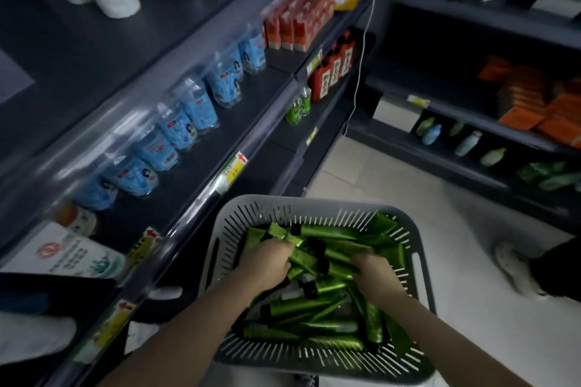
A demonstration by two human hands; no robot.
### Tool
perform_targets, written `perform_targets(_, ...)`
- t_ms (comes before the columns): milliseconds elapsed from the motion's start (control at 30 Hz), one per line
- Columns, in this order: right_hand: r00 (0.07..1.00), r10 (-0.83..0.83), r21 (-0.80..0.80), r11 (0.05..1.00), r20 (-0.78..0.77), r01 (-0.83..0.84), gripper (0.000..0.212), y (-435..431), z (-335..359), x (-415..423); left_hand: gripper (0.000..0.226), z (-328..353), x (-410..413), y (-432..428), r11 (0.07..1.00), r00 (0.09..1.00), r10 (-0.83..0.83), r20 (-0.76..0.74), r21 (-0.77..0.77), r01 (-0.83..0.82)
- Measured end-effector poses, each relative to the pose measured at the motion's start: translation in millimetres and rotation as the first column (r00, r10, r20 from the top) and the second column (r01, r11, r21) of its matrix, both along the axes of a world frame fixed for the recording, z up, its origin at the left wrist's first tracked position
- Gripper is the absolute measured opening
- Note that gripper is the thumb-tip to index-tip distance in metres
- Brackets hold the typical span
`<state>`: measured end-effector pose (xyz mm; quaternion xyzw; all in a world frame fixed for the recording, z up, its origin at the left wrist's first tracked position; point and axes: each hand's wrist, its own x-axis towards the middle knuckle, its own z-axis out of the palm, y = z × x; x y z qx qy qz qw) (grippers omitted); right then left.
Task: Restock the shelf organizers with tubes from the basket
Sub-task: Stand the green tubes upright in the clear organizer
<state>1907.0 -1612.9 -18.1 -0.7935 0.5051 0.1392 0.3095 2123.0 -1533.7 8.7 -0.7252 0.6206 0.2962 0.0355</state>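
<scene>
A grey slotted basket [314, 209] sits low in the middle, filled with several shiny green tubes [314, 311] with black caps. Both hands are down inside it. My left hand [267, 261] curls its fingers round green tubes at the basket's far left part. My right hand [375, 276] grips green tubes toward the basket's right side. The dark shelf [245, 122] with clear organizers runs along the left, holding a row of blue-labelled bottles [185, 122].
Red boxes [298, 22] and red-tagged dark bottles [333, 69] stand farther along the left shelf. A second shelving unit [471, 122] with small bottles and orange packs stands at the right. Pale floor [471, 261] lies between; another person's shoe [515, 264] is at right.
</scene>
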Motion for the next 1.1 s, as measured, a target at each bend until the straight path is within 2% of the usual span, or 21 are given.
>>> perform_targets(100, 0.995, 0.077, -0.035, 0.996, -0.059, -0.079, 0.03, 0, -4, -5, 0.033, -21, 0, -12, 0.998, 0.997, -0.065, 0.052, -0.024, 0.066)
perform_targets(200, 0.976, 0.197, -0.089, 0.975, -0.09, -0.205, 0.035, 3, -13, -9, 0.047, -38, -2, -15, 0.972, 0.949, -0.231, 0.214, -0.005, 0.237)
perform_targets(267, 0.954, 0.262, -0.11, 0.954, -0.143, -0.279, 0.032, 5, -18, -9, 0.053, -40, -6, -13, 0.962, 0.914, -0.264, 0.308, 0.011, 0.274)
perform_targets(400, 0.922, 0.338, -0.118, 0.924, -0.188, -0.363, 0.02, 9, -23, -6, 0.047, -40, -11, -8, 0.954, 0.849, -0.283, 0.447, 0.038, 0.298)
perform_targets(467, 0.909, 0.365, -0.137, 0.909, -0.2, -0.394, 0.041, 9, -19, -1, 0.039, -38, -10, -5, 0.962, 0.859, -0.271, 0.434, 0.086, 0.26)
perform_targets(533, 0.911, 0.36, -0.137, 0.911, -0.2, -0.39, 0.054, 11, -16, 4, 0.032, -35, -6, -2, 0.981, 0.905, -0.193, 0.38, 0.102, 0.166)
perform_targets(633, 0.907, 0.348, -0.101, 0.92, -0.239, -0.379, 0.057, 14, -25, 7, 0.02, -28, 2, 5, 0.991, 0.976, 0.028, 0.215, 0.123, -0.055)
perform_targets(700, 0.9, 0.36, -0.124, 0.909, -0.246, -0.397, 0.054, 16, -25, 10, 0.016, -25, 7, 9, 0.966, 0.977, 0.207, 0.058, 0.147, -0.214)
perform_targets(800, 0.894, 0.364, -0.128, 0.905, -0.262, -0.406, 0.053, 15, -22, 16, 0.021, -11, 12, 14, 0.9, 0.885, 0.428, -0.182, 0.172, -0.4)
perform_targets(867, 0.888, 0.367, -0.15, 0.896, -0.279, -0.418, 0.043, 12, -19, 20, 0.037, -1, 14, 18, 0.846, 0.797, 0.533, -0.283, 0.209, -0.491)
perform_targets(1000, 0.869, 0.408, -0.143, 0.877, -0.279, -0.458, 0.035, 10, -12, 25, 0.016, 17, 20, 29, 0.751, 0.608, 0.642, -0.467, 0.224, -0.621)
perform_targets(1033, 0.886, 0.398, -0.128, 0.891, -0.236, -0.435, 0.033, 10, -10, 26, 0.025, 23, 22, 31, 0.742, 0.587, 0.644, -0.49, 0.214, -0.636)
perform_targets(1100, 0.95, 0.311, -0.101, 0.944, -0.043, -0.313, 0.025, 9, -2, 31, 0.04, 30, 28, 36, 0.742, 0.572, 0.63, -0.525, 0.19, -0.643)
